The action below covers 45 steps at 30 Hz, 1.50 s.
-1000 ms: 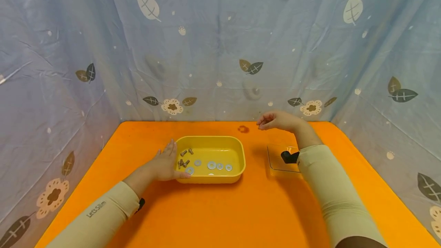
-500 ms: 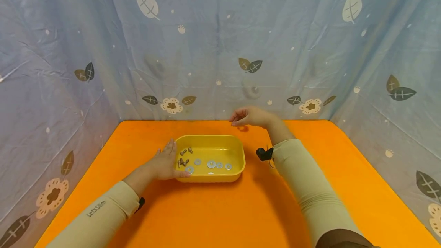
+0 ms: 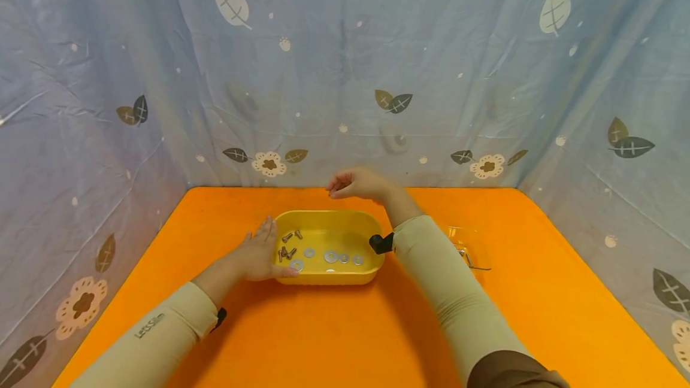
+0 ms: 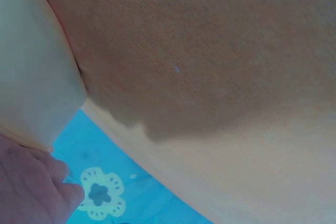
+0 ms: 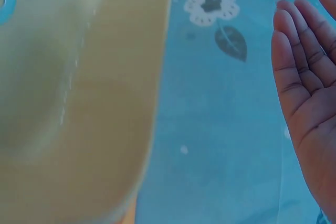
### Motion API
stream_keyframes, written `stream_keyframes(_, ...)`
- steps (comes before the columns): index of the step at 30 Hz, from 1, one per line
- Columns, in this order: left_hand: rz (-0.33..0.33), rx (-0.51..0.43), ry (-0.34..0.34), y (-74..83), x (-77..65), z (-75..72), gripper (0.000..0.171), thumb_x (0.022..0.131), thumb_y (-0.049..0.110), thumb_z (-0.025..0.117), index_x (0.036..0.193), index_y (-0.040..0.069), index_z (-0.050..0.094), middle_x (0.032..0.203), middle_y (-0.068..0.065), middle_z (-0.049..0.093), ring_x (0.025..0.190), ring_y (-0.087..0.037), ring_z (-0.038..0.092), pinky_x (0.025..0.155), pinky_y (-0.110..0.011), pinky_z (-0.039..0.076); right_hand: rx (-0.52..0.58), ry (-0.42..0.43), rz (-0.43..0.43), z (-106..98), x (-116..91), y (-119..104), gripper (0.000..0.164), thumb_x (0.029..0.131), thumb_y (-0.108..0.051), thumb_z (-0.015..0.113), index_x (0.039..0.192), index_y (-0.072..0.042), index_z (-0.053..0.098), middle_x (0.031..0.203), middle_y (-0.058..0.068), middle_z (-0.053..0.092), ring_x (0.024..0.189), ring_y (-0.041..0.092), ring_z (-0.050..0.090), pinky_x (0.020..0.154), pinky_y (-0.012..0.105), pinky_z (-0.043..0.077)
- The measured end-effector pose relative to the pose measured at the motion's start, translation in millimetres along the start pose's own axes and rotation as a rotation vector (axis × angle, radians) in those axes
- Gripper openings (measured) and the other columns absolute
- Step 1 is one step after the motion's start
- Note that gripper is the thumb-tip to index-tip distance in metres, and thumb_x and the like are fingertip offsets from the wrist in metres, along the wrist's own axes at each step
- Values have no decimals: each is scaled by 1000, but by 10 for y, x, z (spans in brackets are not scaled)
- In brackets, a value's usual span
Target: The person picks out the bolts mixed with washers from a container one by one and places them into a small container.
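Observation:
In the head view, a yellow tray (image 3: 329, 277) stands on the orange table, with several small screws (image 3: 291, 254) at its left end and several flat washers (image 3: 331, 257) on its floor. My left hand (image 3: 259, 256) holds the tray's left end, fingers along the outside and thumb over the front rim. Above the far rim hovers my right hand (image 3: 358, 184), fingers bent and thumb close to them. Its palm and fingers (image 5: 302, 51) show in the right wrist view beside the tray wall; whether the fingertips pinch something small I cannot tell.
A clear plastic box (image 3: 462, 230) stands right of the tray, partly behind the right sleeve, with thin metal pieces (image 3: 471, 263) in it. Patterned blue cloth (image 3: 323, 76) hangs at the back and both sides of the orange table (image 3: 302, 340).
My right hand has moved left from over the clear box to above the tray's far rim. More of the box and its metal pieces now show. The left hand and tray stay put.

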<state>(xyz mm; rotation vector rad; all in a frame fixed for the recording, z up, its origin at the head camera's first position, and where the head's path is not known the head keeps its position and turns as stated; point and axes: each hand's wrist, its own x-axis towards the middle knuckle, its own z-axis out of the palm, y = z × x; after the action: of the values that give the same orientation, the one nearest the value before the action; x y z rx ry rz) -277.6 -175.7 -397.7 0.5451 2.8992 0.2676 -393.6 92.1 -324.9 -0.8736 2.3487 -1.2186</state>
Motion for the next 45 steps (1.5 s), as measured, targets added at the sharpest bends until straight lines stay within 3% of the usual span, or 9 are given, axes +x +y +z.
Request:
stream_keyframes(8, 11, -11, 9, -8, 24, -4, 127, 66, 78, 53, 142, -11, 3, 148, -29, -4, 137, -39, 3, 105, -60, 9, -6, -64, -102, 221, 193, 5, 19, 85, -10, 65, 102, -3, 65, 95, 6, 67, 93, 23, 62, 83, 27, 49)
stream_keyframes(14, 5, 1, 7, -18, 54, 11, 127, 67, 77, 53, 142, -10, 0, 148, -28, -6, 138, -37, 1, 105, -60, 8, -25, -110, -132, 352, 245, 15, 18, 84, -7, 65, 102, -2, 64, 95, 12, 66, 87, 17, 62, 81, 26, 49)
stream_keyframes(18, 4, 16, 2, -23, 62, 14, 127, 66, 79, 51, 142, -10, 0, 148, -28, -6, 138, -37, 0, 105, -59, 8, -28, -156, -120, 440, 276, 20, 18, 85, -5, 64, 102, -1, 64, 99, 18, 65, 87, 15, 62, 81, 25, 49)
stream_keyframes(28, 7, 8, -2, -13, 37, -30, 126, 67, 77, 52, 142, -11, 2, 147, -28, -8, 138, -38, 1, 105, -60, 9, -82, -210, -99, 616, 378, -12, 22, 86, -8, 62, 106, 1, 61, 106, 19, 63, 89, 12, 61, 81, 22, 48)
stream_keyframes(37, 9, 10, -5, -18, 28, -5, 127, 66, 80, 49, 142, -10, 2, 147, -28, -7, 137, -38, 0, 105, -60, 10, -152, -242, -79, 713, 502, 11, 21, 85, -9, 65, 105, 0, 63, 93, 2, 66, 87, 10, 61, 78, 20, 48)
stream_keyframes(45, 12, 8, 4, -8, -1, 26, 125, 68, 76, 53, 142, -11, 3, 147, -29, -7, 137, -38, 2, 105, -60, 11, -191, -320, -69, 836, 561, 11, 26, 84, -7, 65, 107, 4, 63, 93, 3, 67, 85, 9, 61, 78, 20, 48)
